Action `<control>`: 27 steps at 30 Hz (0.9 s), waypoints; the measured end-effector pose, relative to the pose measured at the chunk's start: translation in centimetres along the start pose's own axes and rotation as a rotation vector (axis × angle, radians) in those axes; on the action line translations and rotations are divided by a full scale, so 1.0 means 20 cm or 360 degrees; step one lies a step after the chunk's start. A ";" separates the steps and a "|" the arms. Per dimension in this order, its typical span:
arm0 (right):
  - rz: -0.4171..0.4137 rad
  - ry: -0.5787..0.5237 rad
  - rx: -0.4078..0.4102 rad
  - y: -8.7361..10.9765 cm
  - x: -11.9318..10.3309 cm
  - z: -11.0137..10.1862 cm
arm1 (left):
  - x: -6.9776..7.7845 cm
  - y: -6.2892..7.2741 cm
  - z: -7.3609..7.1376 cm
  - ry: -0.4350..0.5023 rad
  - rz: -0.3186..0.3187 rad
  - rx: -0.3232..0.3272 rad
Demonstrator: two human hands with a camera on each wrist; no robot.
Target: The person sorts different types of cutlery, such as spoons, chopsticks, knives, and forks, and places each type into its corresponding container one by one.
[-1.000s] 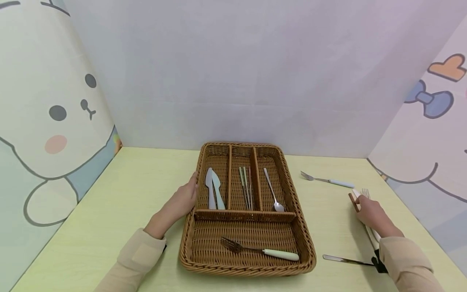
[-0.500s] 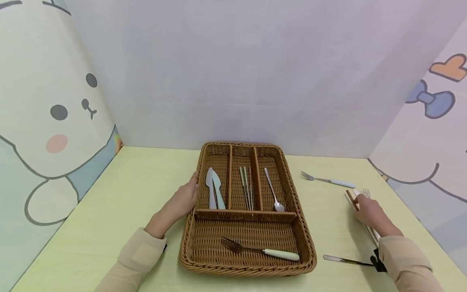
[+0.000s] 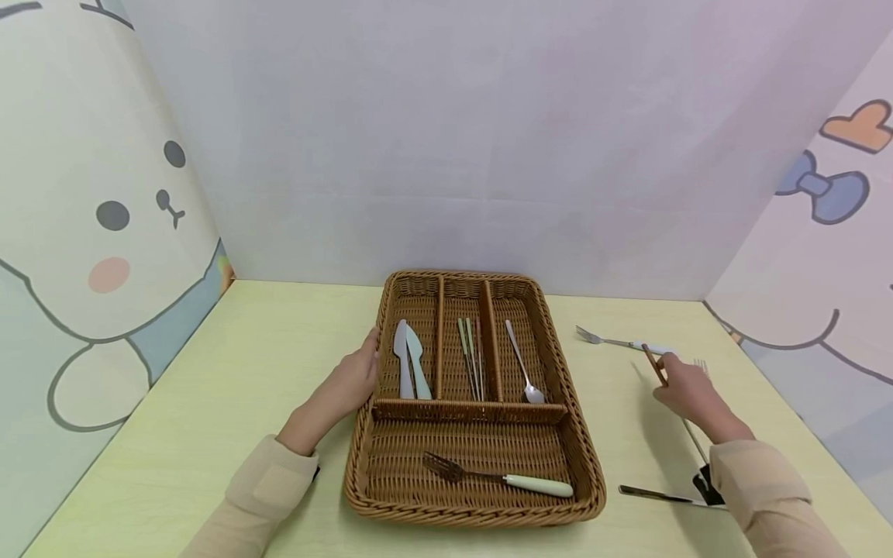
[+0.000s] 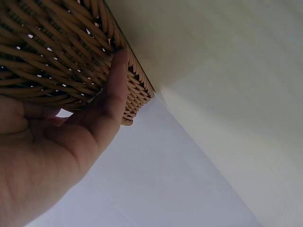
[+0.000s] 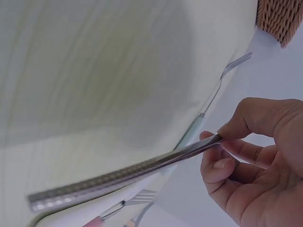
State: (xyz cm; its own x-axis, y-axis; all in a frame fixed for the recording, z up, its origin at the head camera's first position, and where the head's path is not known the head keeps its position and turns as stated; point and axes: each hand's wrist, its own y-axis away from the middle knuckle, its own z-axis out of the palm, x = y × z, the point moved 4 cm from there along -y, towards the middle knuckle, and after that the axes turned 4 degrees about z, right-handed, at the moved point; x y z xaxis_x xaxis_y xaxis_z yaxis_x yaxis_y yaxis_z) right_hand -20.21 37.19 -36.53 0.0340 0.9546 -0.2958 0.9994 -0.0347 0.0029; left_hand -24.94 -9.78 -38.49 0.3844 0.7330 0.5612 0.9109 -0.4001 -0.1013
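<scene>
My left hand (image 3: 345,385) rests against the left side of a brown wicker cutlery basket (image 3: 591,484). The left wrist view shows its fingers (image 4: 117,87) lying along the woven outer wall. Over the table at the right, my right hand (image 3: 692,394) pinches a chopstick (image 5: 128,175) between thumb and fingertips. Its brown end (image 3: 652,360) points toward the back, and its metal shaft slants down toward the wrist. Beneath that hand, a fork's tines (image 3: 701,364) peek out. A fork with a pale blue handle (image 3: 614,342) lies just beyond the fingers.
Inside the basket, spreaders (image 3: 405,360) fill the left compartment, chopsticks (image 3: 470,356) the middle one and a spoon (image 3: 533,394) the right. A green-handled fork (image 3: 533,486) lies in the front compartment. A slim metal utensil (image 3: 656,494) is at the front right, partly behind a wrist strap.
My right hand has risen and shifted left with the chopstick, now overlapping the blue-handled fork's end in the head view. My left hand and the basket have stayed put.
</scene>
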 end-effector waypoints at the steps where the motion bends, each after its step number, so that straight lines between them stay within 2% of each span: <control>1: -0.0004 -0.0004 0.0007 0.00 -0.02 0.00 | 0.00 0.00 0.00 0.0001 -0.0003 -0.0002; 7: -0.0030 -0.0044 0.0030 -0.01 -0.11 -0.01 | 0.00 0.00 0.00 0.0014 -0.0001 -0.0006; 13: -0.0136 -0.0071 0.0118 -0.03 -0.22 -0.03 | 0.00 0.00 0.00 0.0009 -0.0015 -0.0015; 27: -0.0320 -0.0061 0.0211 -0.04 -0.55 -0.10 | 0.00 0.00 0.00 0.0002 -0.0005 0.0004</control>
State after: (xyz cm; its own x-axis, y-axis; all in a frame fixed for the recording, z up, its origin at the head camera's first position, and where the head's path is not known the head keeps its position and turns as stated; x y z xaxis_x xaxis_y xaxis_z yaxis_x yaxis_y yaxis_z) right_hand -21.40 27.32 -31.31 -0.1685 0.9345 -0.3135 0.9762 0.1141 -0.1847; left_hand -24.92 -9.76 -38.36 0.3811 0.7336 0.5627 0.9125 -0.3964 -0.1012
